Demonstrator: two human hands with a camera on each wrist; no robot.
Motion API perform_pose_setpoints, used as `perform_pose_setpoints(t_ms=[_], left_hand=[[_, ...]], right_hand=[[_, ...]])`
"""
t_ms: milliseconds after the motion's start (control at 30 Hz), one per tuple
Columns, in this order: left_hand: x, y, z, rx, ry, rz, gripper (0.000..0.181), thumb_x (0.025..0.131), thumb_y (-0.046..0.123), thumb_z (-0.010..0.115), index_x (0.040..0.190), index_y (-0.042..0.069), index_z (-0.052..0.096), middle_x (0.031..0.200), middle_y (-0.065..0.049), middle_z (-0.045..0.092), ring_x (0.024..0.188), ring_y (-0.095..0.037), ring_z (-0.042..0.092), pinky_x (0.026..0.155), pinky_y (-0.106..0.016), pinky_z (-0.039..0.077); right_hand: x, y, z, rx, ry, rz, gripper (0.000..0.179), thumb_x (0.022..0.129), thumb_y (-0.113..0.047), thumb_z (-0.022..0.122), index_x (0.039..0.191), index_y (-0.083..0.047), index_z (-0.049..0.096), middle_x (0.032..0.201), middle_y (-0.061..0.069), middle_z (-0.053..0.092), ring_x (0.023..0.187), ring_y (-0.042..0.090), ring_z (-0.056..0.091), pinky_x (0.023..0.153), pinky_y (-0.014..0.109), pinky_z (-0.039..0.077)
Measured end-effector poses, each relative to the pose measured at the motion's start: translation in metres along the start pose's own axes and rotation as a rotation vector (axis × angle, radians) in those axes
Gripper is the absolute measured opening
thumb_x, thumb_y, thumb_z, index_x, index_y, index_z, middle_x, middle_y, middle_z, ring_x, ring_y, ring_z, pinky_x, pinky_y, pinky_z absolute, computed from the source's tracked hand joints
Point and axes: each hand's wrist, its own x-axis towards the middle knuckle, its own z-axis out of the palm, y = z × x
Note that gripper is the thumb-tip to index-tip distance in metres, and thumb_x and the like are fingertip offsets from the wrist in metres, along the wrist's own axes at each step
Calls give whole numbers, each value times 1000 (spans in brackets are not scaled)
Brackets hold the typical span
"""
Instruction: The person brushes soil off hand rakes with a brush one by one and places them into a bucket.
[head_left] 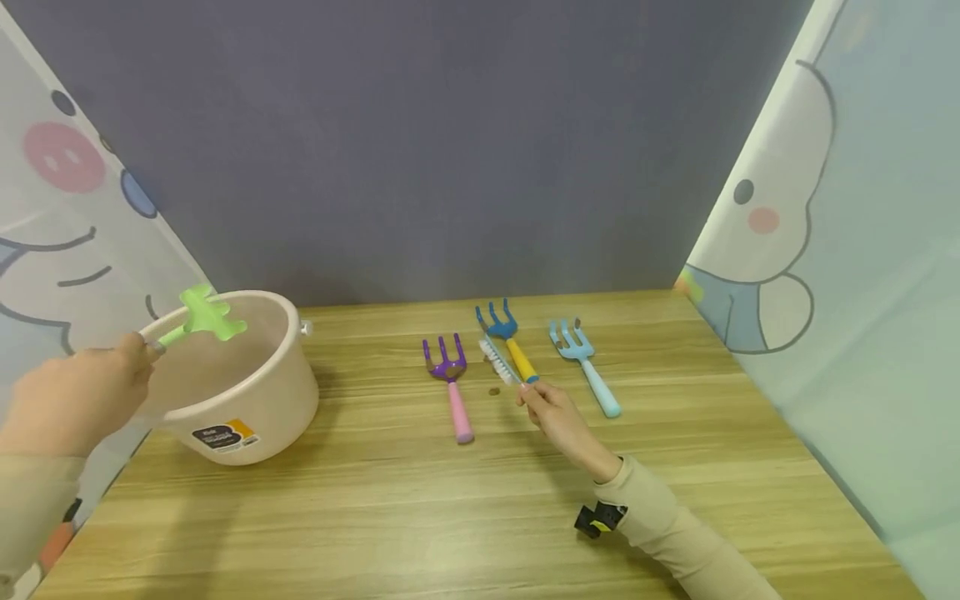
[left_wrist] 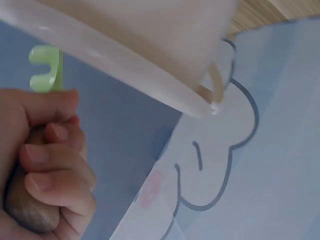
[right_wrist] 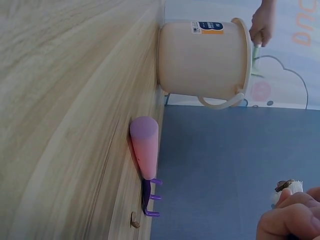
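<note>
My left hand [head_left: 82, 392] grips a small light-green hand fork [head_left: 208, 314] over the rim of a cream bucket [head_left: 258, 400]. In the left wrist view, fingers wrap round its brownish handle [left_wrist: 32, 205]. My right hand [head_left: 558, 421] holds a small brush [head_left: 497, 361] with white bristles, above the table near a blue fork with a yellow handle [head_left: 521, 358]. Brown bits cling to the bristles in the right wrist view. Left of the brush lies a purple fork with a pink handle [head_left: 459, 412]; to the right lies a light-blue fork [head_left: 600, 387]. Both carry brown bits.
A brown crumb [head_left: 493, 391] lies on the wood-grain table [head_left: 390, 517] between the purple fork and the right hand. Behind the table stands a dark grey panel [head_left: 450, 150]. Cartoon-printed sheets [head_left: 862, 292] hang at both sides.
</note>
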Motion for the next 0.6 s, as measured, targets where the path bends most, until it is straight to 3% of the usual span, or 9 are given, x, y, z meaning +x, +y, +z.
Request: perform_pose_setpoints(t_ms=[67,100,200,300,400,600], left_hand=[[7,-4,2,34,-112,7,26,97,26,41,88,1,42,55,-4,44,47,-24,41,35,-36,33],[10,-5,4,44,-132,25,24,95,24,45,89,1,43,56,-4,46,48,-24,43,34,-36,34],[20,-8,12,69,-127,96,18,86,17,58,86,3,47,58,-3,50,48,-23,45,35,-36,37],[31,-9,20,70,-117,164,15,81,16,64,80,7,52,62,-3,53,50,-26,49,37,-39,39],[41,-11,27,78,-154,202,12,83,19,60,76,11,55,62,-1,52,54,-26,51,41,-44,40],[56,-11,38,102,-253,205,26,88,26,47,66,15,55,56,3,46,58,-19,47,51,-45,43]], right_hand=[[0,0,0,0,-7,0,32,100,-26,34,91,0,52,54,-3,30,41,7,21,38,17,20],[-1,1,-1,-1,-11,-1,33,100,-26,34,91,0,51,54,-3,29,41,7,21,38,17,20],[-1,1,-1,-5,-19,-2,34,100,-27,34,92,0,51,54,-3,30,41,6,21,37,17,20],[-2,1,-1,-8,-17,0,34,100,-28,34,92,0,52,55,-3,30,40,6,21,37,17,20],[-3,1,-2,-5,-22,7,33,100,-28,35,92,0,52,55,-3,30,40,6,22,37,17,21],[-7,-8,-2,-7,-45,8,30,101,-21,33,92,1,51,55,-2,30,41,6,22,39,18,21]])
